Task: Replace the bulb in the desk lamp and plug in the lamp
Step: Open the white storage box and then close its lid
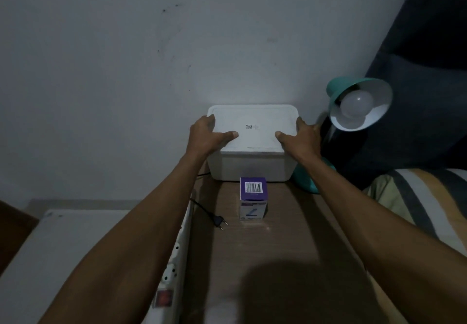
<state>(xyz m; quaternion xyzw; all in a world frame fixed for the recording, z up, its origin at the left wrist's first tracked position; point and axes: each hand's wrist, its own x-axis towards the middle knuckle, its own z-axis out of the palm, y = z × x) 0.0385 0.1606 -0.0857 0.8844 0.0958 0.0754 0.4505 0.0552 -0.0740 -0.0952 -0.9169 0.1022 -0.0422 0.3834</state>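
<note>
Dim grey wall backs a brown wooden desk [278, 248], lit only in a small patch. Both bare arms reach straight forward to a white lidded box [251, 147] set against the wall. The left hand [208, 136] wraps the lid's left edge, thumb flat on top and fingers over the rim; the right hand [300, 138] mirrors it on the right edge, so each grip is closed on the lid. A small printed code sits mid-lid, too blurred to read.

At 6 o'clock from the box, just beside its front wall, stands a purple bulb carton [253, 198] showing a barcode; its lettering is illegible. At 7 o'clock lies the lamp's black plug [219, 221], unplugged on the desk. At 3 o'clock the teal desk lamp [358, 104] tilts its shade toward the camera, a white bulb [356, 105] seated inside. A white power strip [171, 268] runs along the desk's left edge.
</note>
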